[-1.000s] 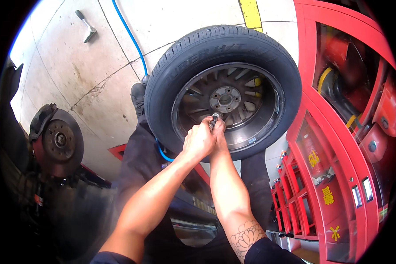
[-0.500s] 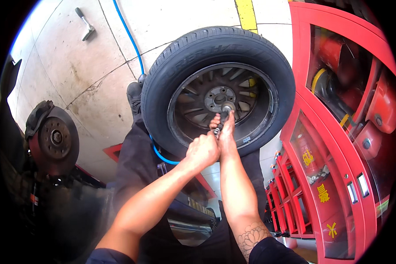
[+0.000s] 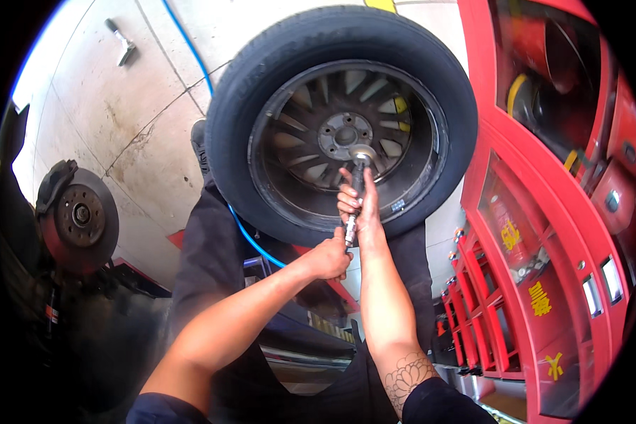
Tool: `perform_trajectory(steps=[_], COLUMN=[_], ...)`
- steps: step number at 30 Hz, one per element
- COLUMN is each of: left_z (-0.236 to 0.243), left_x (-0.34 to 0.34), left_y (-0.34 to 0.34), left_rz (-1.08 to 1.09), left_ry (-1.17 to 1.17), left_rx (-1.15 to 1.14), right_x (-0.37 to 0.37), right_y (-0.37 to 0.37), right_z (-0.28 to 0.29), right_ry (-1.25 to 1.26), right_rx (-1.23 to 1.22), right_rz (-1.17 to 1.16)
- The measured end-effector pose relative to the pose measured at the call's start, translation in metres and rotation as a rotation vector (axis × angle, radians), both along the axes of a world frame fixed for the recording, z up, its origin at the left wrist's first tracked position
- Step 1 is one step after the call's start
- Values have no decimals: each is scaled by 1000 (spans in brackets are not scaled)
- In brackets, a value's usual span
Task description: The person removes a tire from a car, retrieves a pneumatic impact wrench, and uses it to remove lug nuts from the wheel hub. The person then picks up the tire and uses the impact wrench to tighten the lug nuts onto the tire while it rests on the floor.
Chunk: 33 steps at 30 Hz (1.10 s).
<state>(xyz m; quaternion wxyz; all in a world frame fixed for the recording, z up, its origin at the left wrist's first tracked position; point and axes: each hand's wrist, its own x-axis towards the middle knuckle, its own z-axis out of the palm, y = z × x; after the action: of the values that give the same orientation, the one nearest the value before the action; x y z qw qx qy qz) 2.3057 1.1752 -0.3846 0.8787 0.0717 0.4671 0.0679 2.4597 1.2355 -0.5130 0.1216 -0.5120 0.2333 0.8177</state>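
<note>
From the left, we record a brake disc (image 3: 81, 222) and a black-handled tool (image 3: 124, 46) on the floor (image 3: 78, 106). We see the left hand (image 3: 330, 259) closed round the lower end of a slim tool (image 3: 359, 174), the right hand (image 3: 362, 208) round its body; its round head (image 3: 362, 151) shows over the wheel (image 3: 364, 106) near the hub (image 3: 339, 129), contact unclear. A red cabinet (image 3: 482, 131) stands rightmost.
</note>
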Motion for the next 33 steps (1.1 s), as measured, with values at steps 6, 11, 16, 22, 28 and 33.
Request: perform_trajectory(steps=[6, 11, 16, 22, 28, 33], left_z=[-23, -30, -24, 14, 16, 3], left_x=[45, 75, 104, 165, 193, 154], left_y=[-27, -25, -21, -20, -40, -22], left_rz=[109, 194, 328, 259, 885, 920], left_ry=[-26, 170, 295, 551, 237, 235], left_rx=[-110, -33, -93, -148, -310, -489], right_x=[8, 30, 30, 29, 43, 31], right_y=[3, 10, 24, 17, 13, 1], right_z=[11, 10, 8, 29, 27, -14], right_ry=[-331, -374, -429, -358, -43, -74], right_rx=[87, 167, 335, 515, 440, 378], right_rz=[418, 439, 655, 1205, 1311, 1080])
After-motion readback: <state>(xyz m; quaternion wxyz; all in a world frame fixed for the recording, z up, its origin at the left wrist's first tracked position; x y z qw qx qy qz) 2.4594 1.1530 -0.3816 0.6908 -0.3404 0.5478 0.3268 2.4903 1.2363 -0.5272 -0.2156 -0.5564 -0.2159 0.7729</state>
